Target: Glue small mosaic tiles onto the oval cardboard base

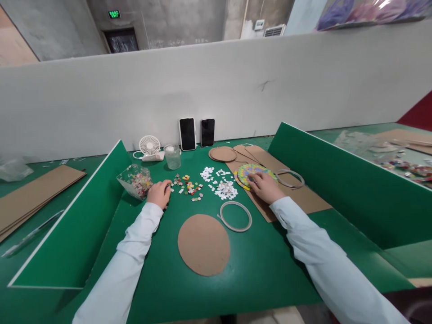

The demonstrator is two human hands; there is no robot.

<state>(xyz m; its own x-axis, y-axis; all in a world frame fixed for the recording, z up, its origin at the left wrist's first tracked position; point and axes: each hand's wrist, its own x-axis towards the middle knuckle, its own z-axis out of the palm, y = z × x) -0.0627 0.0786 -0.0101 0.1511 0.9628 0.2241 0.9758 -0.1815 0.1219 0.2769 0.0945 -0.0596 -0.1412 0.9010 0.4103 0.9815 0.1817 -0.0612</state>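
Observation:
My left hand is low over the table, right beside a clear plastic container of small mosaic tiles. Its fingers are curled, and what they hold, if anything, is hidden. To its right lie loose coloured tiles and heaps of white tiles. My right hand reaches over a round mosaic disc in yellow, green and blue, its fingers closed at the disc's surface. The disc seems to lie on another one. A bare cardboard circle is flat in front of me, near a pale ring.
Brown cardboard sheets extend under the disc, with a second ring and cardboard circles around it. A small fan, a glass jar and two phones stand at the back. Green dividers flank the workspace.

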